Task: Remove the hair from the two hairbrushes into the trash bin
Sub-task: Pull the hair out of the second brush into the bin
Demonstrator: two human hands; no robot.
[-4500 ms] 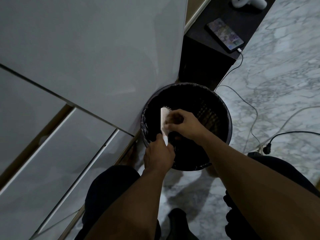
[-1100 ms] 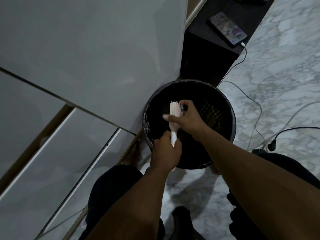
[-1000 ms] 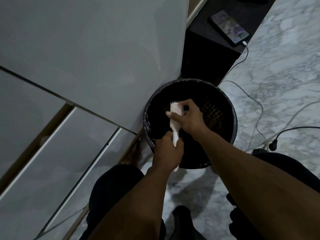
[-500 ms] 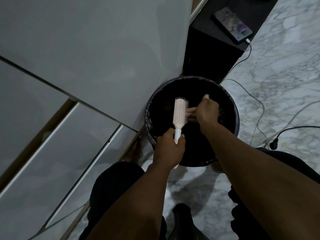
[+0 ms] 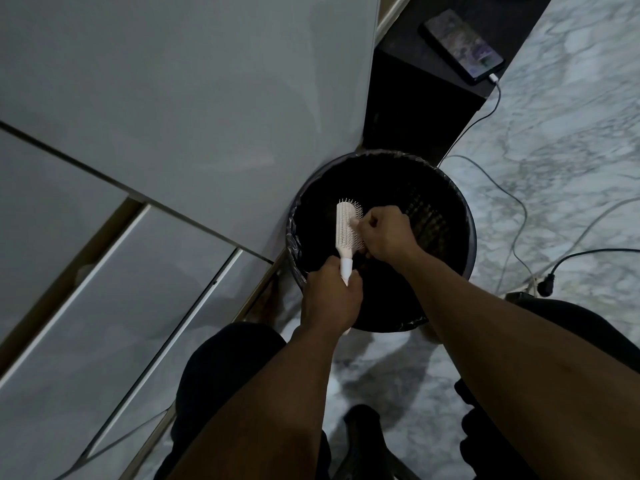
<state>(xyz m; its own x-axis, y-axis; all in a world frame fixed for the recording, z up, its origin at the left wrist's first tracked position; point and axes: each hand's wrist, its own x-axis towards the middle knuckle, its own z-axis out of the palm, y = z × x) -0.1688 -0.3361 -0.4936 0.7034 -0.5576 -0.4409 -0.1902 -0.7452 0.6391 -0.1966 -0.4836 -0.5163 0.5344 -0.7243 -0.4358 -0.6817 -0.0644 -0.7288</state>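
A white hairbrush [image 5: 345, 227] is held upright over the round black trash bin [image 5: 457, 209], its bristles facing right. My left hand [image 5: 330, 298] is closed around the brush's handle at the bin's near rim. My right hand [image 5: 386, 233] is pressed against the bristle side, fingers curled into the bristles. Whether any hair is pinched between those fingers cannot be made out in the dim light. Only one hairbrush is in view.
White cabinet doors [image 5: 173, 109] fill the left. A dark low table [image 5: 433, 88] behind the bin carries a phone [image 5: 462, 46] on a charging cable [image 5: 485, 114]. More cables and a plug [image 5: 545, 284] lie on the marble floor at right. My knees frame the bottom.
My right hand has come back from the bin's middle to the brush and now grips at the bristles. The left hand and brush have stayed nearly still over the bin.
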